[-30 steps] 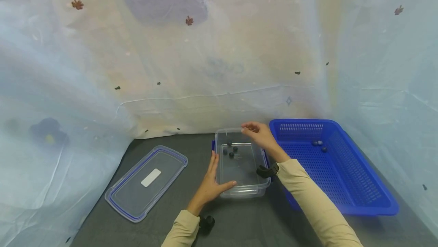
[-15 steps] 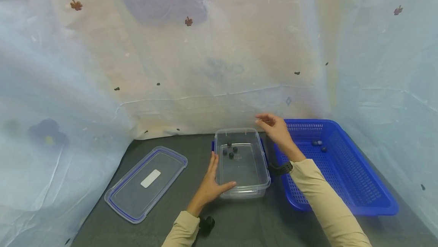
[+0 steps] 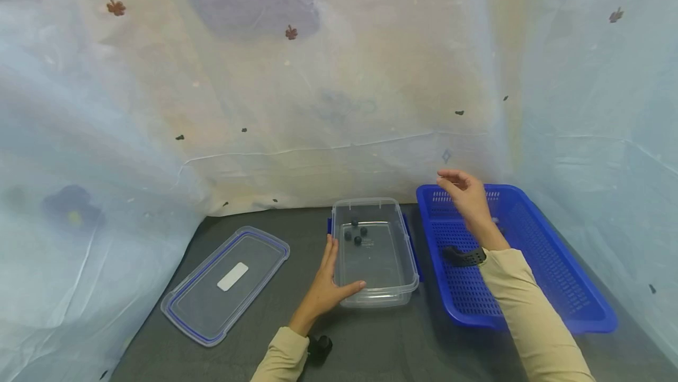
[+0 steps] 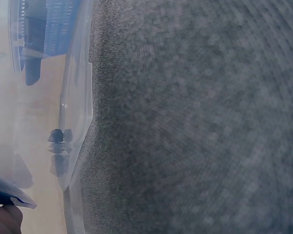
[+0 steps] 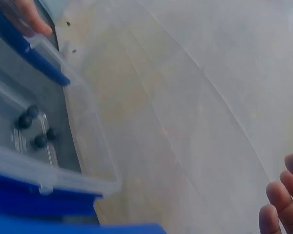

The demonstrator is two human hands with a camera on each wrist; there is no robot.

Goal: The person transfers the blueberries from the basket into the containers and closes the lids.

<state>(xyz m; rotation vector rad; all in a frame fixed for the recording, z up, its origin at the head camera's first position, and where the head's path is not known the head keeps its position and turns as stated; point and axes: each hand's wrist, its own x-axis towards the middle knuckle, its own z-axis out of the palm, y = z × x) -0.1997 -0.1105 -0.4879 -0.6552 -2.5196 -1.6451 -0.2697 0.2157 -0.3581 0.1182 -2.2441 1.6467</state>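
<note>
A clear plastic food container [image 3: 381, 265] with blue side clips stands uncovered in the middle of the table. Several dark blueberries [image 3: 358, 241] sit on its floor toward the far left; they also show as dark balls [image 5: 25, 121] in the right wrist view. My left hand [image 3: 324, 289] rests along the container's left side and near corner, fingers straight and thumb spread. Over the far left part of a blue perforated basket [image 3: 551, 288] hovers my right hand [image 3: 466, 198], its fingers loosely bent with nothing visible between them. That hand partly hides the blueberries [image 3: 495, 221] in the basket.
Left of the container lies its clear lid [image 3: 209, 314] with a blue seal and a white label [image 3: 232, 276]. A dark cloth [image 3: 371, 346] covers the table. Pale printed sheeting [image 3: 339, 93] hangs behind and at both sides.
My right hand has moved right, from above the container's far end to above the basket. The left hand, the container and the blueberries in it have stayed put.
</note>
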